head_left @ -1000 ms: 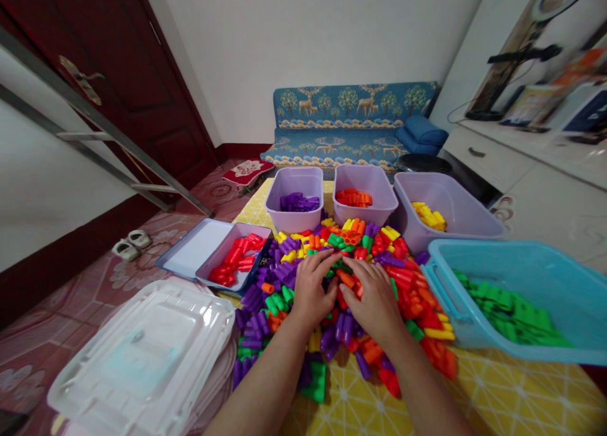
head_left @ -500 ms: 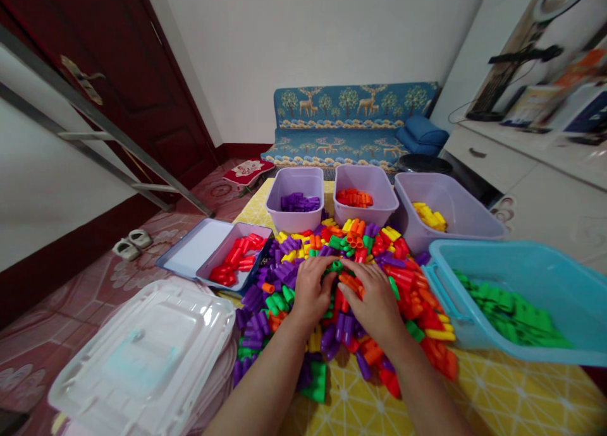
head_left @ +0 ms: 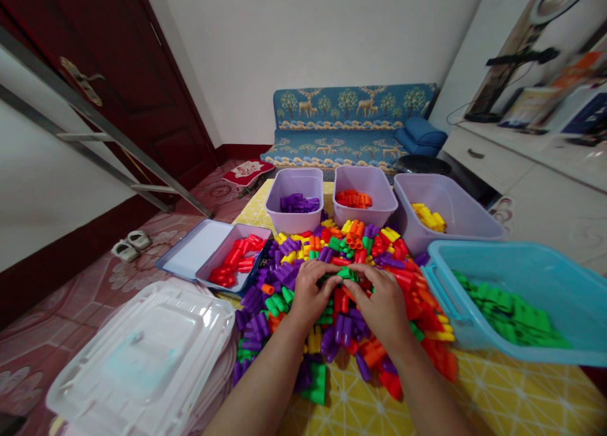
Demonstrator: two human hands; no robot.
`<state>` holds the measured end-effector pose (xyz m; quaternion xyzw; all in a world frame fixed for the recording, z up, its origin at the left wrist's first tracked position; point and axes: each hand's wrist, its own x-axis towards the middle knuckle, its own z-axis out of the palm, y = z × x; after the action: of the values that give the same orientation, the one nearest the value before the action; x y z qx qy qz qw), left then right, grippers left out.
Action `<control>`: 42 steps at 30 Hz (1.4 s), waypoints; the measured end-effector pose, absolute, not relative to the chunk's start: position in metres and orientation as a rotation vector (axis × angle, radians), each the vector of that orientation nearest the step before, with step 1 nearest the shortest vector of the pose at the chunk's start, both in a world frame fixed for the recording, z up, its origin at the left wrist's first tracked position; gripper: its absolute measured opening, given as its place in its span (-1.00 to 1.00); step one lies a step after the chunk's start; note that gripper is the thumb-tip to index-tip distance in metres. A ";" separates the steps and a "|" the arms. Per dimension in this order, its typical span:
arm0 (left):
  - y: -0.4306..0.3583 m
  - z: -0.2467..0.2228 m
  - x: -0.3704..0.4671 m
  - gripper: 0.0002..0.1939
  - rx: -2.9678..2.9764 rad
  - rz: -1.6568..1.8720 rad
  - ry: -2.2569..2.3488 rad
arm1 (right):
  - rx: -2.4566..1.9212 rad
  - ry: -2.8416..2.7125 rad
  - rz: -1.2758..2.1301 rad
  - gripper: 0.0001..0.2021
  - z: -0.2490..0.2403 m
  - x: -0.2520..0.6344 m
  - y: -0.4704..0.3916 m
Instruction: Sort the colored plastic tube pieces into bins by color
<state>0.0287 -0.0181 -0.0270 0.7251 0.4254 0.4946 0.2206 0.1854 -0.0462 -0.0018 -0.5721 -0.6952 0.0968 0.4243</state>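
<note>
Over a heap of coloured plastic building pieces [head_left: 279, 275], both hands meet at a green plastic building piece [head_left: 348, 273]. My left hand [head_left: 313, 290] has its fingertips closed on the left end of that piece. Thumb and fingers of my right hand [head_left: 382, 297] pinch its right side. Beneath and around the hands lie purple pieces [head_left: 344, 327], red, orange, yellow and more green ones. The palms hide part of the heap.
Lilac bins hold purple [head_left: 300, 203], orange [head_left: 353, 199] and yellow pieces [head_left: 428, 217] behind the heap. Right, a turquoise tub [head_left: 474, 249] contains green pieces. Left are an open case [head_left: 192, 246] with red pieces and stacked translucent lids [head_left: 142, 354]. A yellow patterned cloth [head_left: 370, 404] covers the table.
Between my hands the green piece has turned and shows more of its side. My right hand has shifted slightly to the right; an orange piece near its fingers is now less visible.
</note>
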 end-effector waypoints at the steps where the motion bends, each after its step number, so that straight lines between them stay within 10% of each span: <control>1: -0.019 -0.026 0.029 -0.89 2.011 1.353 1.189 | -1.428 -1.664 0.292 -0.85 0.000 0.186 -0.047; 10: -0.021 -0.029 0.030 -0.40 2.184 1.235 1.186 | -0.838 -0.557 0.634 -0.82 0.034 0.204 -0.051; 21: -0.017 -0.033 0.031 -0.58 2.051 1.380 1.109 | -0.765 -0.369 0.716 -0.71 0.023 0.256 -0.046; 28: -0.013 -0.044 0.031 -0.53 1.759 1.477 1.228 | -1.090 -0.822 0.872 -0.78 0.033 0.227 -0.050; 42: -0.015 -0.032 0.032 -0.78 2.011 1.460 1.223 | -1.702 -2.012 -0.179 -0.54 -0.010 0.191 -0.046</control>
<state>0.0324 -0.0153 -0.0320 0.7136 0.4340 0.5180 0.1846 0.1908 -0.0459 -0.0097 -0.6244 -0.7379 -0.0657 0.2476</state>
